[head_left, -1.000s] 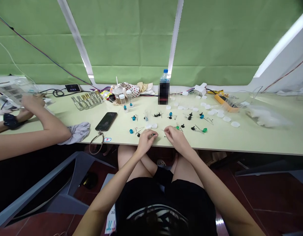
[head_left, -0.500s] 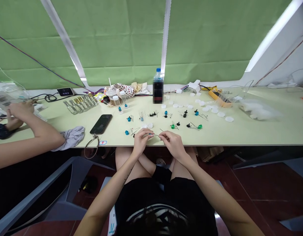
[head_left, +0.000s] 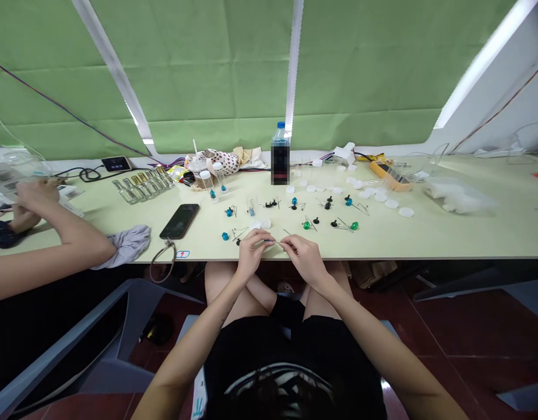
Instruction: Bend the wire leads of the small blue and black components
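Our left hand [head_left: 253,254] and right hand [head_left: 304,258] come together at the near edge of the counter [head_left: 470,239], both pinching a thin metal pin [head_left: 272,241] at six o'clock. White plastic caps [head_left: 260,224] lie just beyond at twelve o'clock; a smartphone [head_left: 179,221] rests at nine, toward a co-worker's hand [head_left: 37,197].

Pin [head_left: 272,241] between left hand [head_left: 253,252] and right hand [head_left: 301,258] is too thin to make out; fingers hide its ends. Parts [head_left: 316,220] just past the grip are too small to identify. Bottle [head_left: 280,166] farther back is blurred.
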A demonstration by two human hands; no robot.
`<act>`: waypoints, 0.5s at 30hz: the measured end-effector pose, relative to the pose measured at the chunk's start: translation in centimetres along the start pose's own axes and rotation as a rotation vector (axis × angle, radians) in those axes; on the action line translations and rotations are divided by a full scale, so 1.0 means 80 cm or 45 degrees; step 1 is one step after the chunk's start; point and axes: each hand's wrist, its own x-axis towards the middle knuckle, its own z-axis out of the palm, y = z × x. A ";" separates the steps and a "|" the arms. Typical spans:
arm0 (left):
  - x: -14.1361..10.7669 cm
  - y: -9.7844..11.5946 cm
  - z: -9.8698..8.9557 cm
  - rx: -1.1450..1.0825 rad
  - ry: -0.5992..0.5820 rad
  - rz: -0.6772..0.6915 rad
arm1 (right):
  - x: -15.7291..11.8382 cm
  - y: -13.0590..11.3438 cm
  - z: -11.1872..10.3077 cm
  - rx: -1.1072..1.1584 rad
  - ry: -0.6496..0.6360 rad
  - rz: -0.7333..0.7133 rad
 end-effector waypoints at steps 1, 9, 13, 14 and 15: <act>-0.001 0.000 0.000 0.029 -0.004 0.014 | 0.000 0.000 0.000 -0.014 -0.004 -0.008; -0.003 0.001 -0.002 0.536 0.007 0.186 | -0.002 0.000 0.007 0.012 -0.008 0.013; -0.004 0.000 -0.002 0.543 0.016 0.171 | 0.000 0.005 0.013 0.350 -0.038 0.213; -0.004 0.001 -0.002 0.507 0.013 0.151 | 0.000 0.006 0.015 0.451 -0.051 0.269; -0.004 0.001 -0.003 0.455 0.012 0.127 | 0.000 0.007 0.016 0.546 -0.063 0.317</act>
